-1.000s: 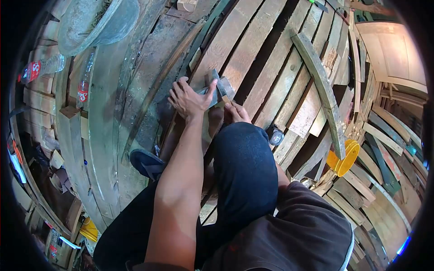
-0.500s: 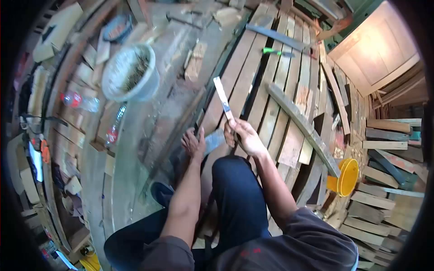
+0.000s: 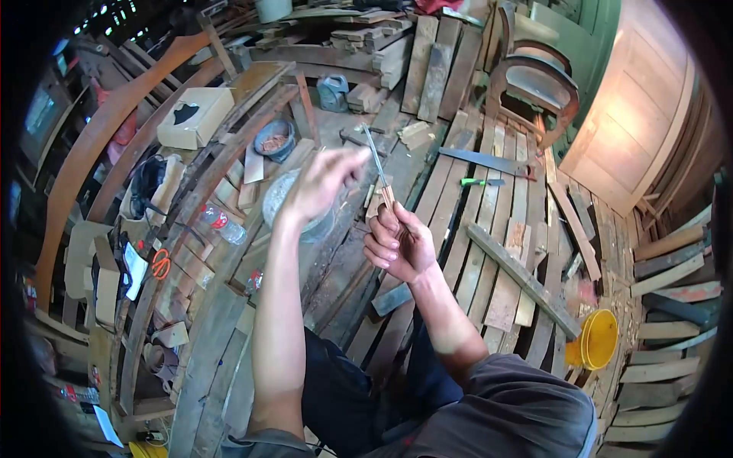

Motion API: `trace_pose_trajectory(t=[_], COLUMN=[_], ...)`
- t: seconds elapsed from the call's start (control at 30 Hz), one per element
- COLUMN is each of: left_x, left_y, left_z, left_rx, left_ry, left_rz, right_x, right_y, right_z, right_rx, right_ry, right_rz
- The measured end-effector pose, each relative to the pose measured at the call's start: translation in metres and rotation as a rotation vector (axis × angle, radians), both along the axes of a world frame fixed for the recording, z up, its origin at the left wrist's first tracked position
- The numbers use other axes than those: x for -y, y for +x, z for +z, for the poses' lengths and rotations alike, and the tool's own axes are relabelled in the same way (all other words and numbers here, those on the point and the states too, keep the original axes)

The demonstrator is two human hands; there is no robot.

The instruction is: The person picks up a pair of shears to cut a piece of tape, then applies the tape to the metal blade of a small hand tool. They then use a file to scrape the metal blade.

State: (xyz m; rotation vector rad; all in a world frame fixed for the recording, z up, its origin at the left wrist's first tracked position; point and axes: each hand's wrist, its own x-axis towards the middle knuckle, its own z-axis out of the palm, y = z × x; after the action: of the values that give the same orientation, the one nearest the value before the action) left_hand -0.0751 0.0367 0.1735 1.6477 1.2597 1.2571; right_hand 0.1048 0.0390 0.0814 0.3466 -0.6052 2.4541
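Observation:
My right hand (image 3: 401,248) is closed round the wooden handle of a chisel (image 3: 374,156), whose narrow metal blade points up and away from me. The blade shows nearly edge-on. To the left, my left hand (image 3: 321,187) is raised in the air in front of the whitish bucket (image 3: 279,200) and partly hides it. Motion smears its fingers, so I cannot make out whether they hold anything. Below my right hand, a bluish block (image 3: 392,299) rests on the wooden slats.
A handsaw (image 3: 489,160), a green-handled knife (image 3: 481,182) and a long wooden beam (image 3: 523,278) lie on the slats (image 3: 450,221). A yellow bucket (image 3: 598,341) stands at the right. Orange scissors (image 3: 160,263) and a plastic bottle (image 3: 224,223) are on the left.
My left hand has lifted from beside the slats up and to the left. The chisel has turned from its broad face to nearly edge-on. My view has tilted up, showing more of the background.

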Motion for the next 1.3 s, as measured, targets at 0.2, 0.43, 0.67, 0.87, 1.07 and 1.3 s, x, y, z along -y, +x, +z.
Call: trace_pose_trajectory(t=[0.2,0.43,0.67,0.87,1.07,1.3], left_x=[0.039,0.047,0.062,0.094,0.133,0.179], left_y=[0.018,0.005,-0.003,-0.031,-0.060,-0.053], left_z=[-0.038,-0.081,-0.058,-0.021,-0.028,-0.066], left_rx=[0.074,0.069,0.436,0.653,0.512,0.561], left_ry=[0.039,0.059,0.112,0.048,0.197,0.218], left_rz=[0.198,0.246,0.240,0.248,0.148,0.173], right_x=[0.021,0.034,0.031,0.028,0.053,0.101], right_y=[-0.008,-0.009,-0.019,-0.036,-0.062,-0.100], right_z=[-0.012,-0.034,0.022,0.096,0.079,0.031], right_rx=[0.075,0.295,0.492,0.696,0.624,0.553], right_ry=[0.011,0.067,0.251,0.541,0.621,0.709], right_rz=[0.027,-0.026,-0.079,-0.136,-0.240,-0.235])
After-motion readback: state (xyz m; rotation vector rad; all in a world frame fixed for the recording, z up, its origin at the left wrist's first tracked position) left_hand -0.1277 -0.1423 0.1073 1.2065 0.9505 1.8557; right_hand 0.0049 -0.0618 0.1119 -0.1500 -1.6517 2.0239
